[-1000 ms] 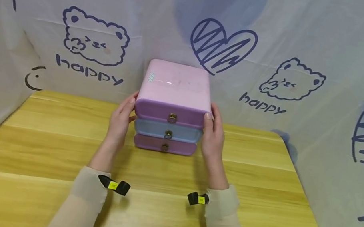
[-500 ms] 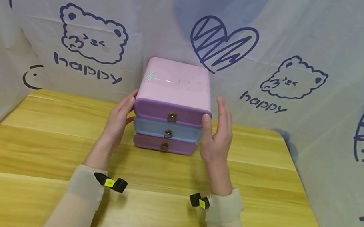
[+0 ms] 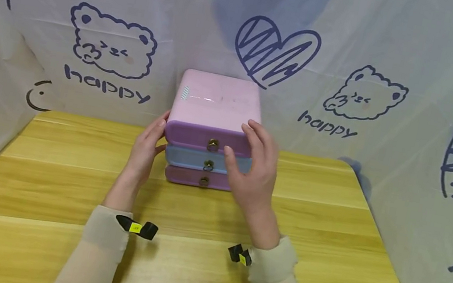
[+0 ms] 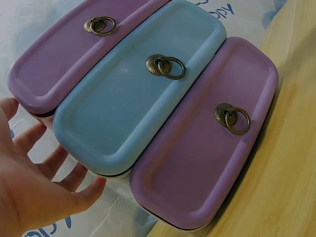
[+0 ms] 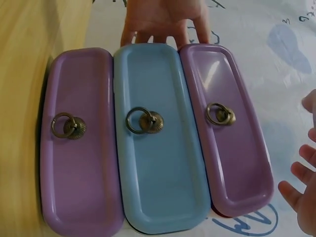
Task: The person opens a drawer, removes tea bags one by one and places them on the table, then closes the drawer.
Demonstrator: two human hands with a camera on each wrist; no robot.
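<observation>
A small chest of drawers with a pink top (image 3: pixel 217 102) stands at the table's far side. Its purple top drawer (image 3: pixel 186 135), blue middle drawer (image 4: pixel 123 98) and purple bottom drawer (image 5: pixel 81 177) look closed. Each front carries a brass ring pull (image 5: pixel 144 120). My left hand (image 3: pixel 144 150) rests along the chest's left side, fingers extended, with some fingers hidden behind it. In front of the chest's right part is my right hand (image 3: pixel 255 172), fingers spread and holding nothing; it covers the right ends of the drawer fronts in the head view.
The chest stands on a yellow wood-grain table (image 3: pixel 180 275). Close behind it hangs a pale cloth backdrop (image 3: pixel 196 4) printed with bears and hearts. More cloth encloses the left and right sides. A black strap device (image 3: pixel 138 228) sits on each wrist.
My right hand has let go of the chest's right side, spread its fingers, and moved left in front of the fronts. The left hand stays at the left side. The chest has not visibly moved.
</observation>
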